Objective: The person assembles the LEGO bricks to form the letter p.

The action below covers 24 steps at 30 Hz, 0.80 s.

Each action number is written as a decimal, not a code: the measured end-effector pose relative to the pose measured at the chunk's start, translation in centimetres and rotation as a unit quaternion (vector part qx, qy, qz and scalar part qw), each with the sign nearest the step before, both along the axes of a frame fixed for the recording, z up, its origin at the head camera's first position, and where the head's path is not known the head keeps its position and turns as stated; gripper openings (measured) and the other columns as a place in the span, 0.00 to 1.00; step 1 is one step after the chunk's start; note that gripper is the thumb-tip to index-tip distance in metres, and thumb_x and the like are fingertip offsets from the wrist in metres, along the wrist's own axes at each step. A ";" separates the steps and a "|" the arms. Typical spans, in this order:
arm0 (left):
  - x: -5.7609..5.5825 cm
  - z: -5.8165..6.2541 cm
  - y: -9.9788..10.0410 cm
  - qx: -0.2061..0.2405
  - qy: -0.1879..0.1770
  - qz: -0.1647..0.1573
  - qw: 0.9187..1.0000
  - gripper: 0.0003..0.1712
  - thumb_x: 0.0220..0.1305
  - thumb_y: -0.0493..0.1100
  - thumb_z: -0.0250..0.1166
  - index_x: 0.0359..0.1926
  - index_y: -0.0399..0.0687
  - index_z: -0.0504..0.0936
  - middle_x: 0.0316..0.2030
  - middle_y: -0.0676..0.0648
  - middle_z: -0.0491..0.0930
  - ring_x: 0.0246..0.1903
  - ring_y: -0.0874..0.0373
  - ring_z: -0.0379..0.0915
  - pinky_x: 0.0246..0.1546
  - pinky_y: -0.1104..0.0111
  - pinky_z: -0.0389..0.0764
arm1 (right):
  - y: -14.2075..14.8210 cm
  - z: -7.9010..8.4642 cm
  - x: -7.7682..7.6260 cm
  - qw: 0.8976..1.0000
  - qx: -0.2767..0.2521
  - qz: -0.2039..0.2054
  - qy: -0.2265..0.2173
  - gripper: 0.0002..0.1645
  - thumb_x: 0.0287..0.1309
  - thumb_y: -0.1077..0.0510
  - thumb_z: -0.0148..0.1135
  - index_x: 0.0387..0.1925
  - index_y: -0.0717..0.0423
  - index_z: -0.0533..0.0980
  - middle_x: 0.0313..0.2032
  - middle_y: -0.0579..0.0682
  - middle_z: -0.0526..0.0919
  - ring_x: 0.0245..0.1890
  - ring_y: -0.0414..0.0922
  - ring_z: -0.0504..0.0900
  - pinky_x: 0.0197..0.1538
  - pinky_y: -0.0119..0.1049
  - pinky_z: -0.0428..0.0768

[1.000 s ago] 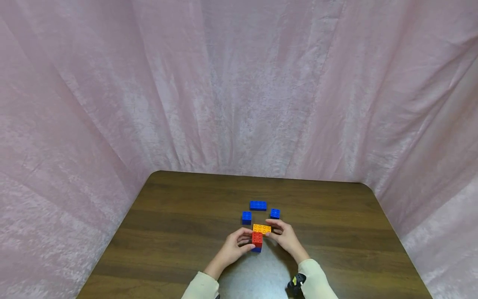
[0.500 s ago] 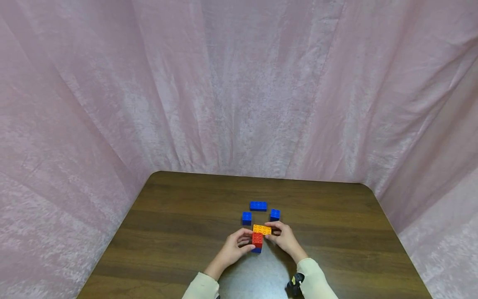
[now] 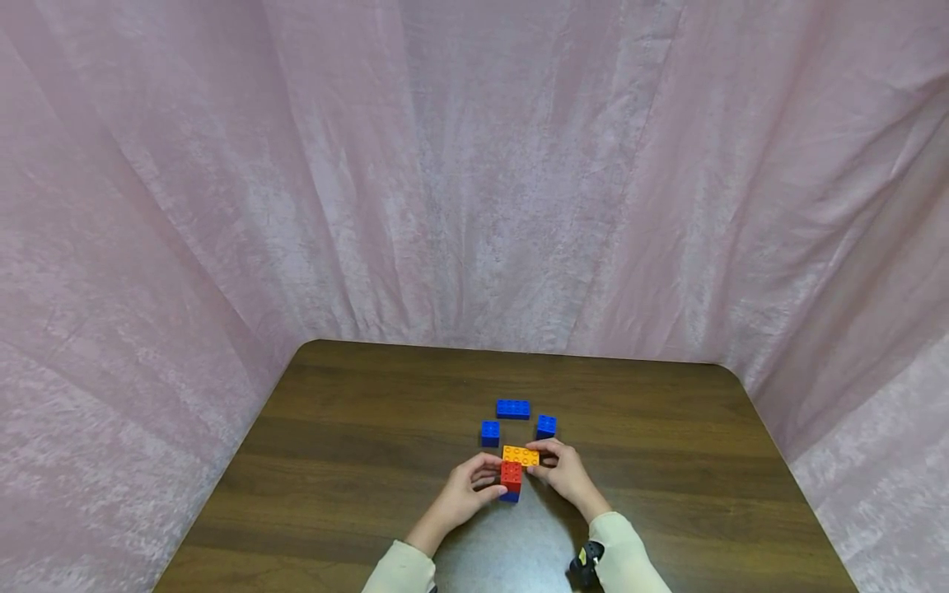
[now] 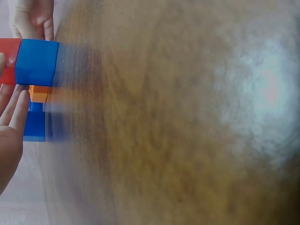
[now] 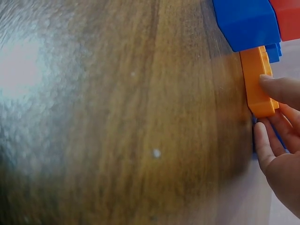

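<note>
My left hand [image 3: 464, 492] grips a red brick [image 3: 511, 476] between thumb and fingers. Beneath the red one sits a blue brick [image 3: 509, 497], partly hidden from above but plain in the left wrist view [image 4: 36, 62]. Just behind this stack lies an orange studded brick [image 3: 521, 455]. The right hand [image 3: 568, 478] pinches the orange brick by its right end, with the thumb on its near side, as the right wrist view shows [image 5: 258, 84]. Whether the orange brick touches the stack cannot be told.
Beyond the hands, a long blue brick [image 3: 513, 409] lies on the brown wooden table [image 3: 356, 428]. Two square blue bricks stand nearer, one on the left [image 3: 490, 433] and one on the right [image 3: 546, 426]. Pink curtains [image 3: 489, 181] hang around the table.
The right fingers have drawn slightly nearer, away from the right square blue brick, and stay at the orange brick. The left hand and the stack look still.
</note>
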State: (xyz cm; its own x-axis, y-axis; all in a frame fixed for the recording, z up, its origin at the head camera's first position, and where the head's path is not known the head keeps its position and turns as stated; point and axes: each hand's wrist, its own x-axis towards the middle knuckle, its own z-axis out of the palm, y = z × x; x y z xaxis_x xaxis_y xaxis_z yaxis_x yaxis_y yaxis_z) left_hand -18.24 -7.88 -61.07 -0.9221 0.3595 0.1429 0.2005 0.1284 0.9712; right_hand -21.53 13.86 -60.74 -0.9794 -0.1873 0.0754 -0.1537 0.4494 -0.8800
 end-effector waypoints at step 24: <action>0.0 0.0 0.0 0.001 -0.015 0.004 1.000 0.19 0.58 0.34 0.69 0.50 0.40 0.77 0.47 0.41 0.81 0.49 0.49 0.77 0.51 0.61 0.80 | 0.8 2.3 0.2 0.999 -0.044 0.006 0.012 0.18 0.49 0.70 0.70 0.44 0.61 0.81 0.45 0.57 0.81 0.46 0.55 0.80 0.49 0.47 0.82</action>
State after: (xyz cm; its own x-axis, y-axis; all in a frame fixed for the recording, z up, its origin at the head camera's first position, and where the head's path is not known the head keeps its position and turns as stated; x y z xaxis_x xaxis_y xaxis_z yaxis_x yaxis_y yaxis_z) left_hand -18.22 -7.90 -61.04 -0.9290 0.3515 0.1156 0.1704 0.1290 0.9769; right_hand -21.30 14.71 -58.45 -0.9746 -0.1915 0.1161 -0.1810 0.3683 -0.9119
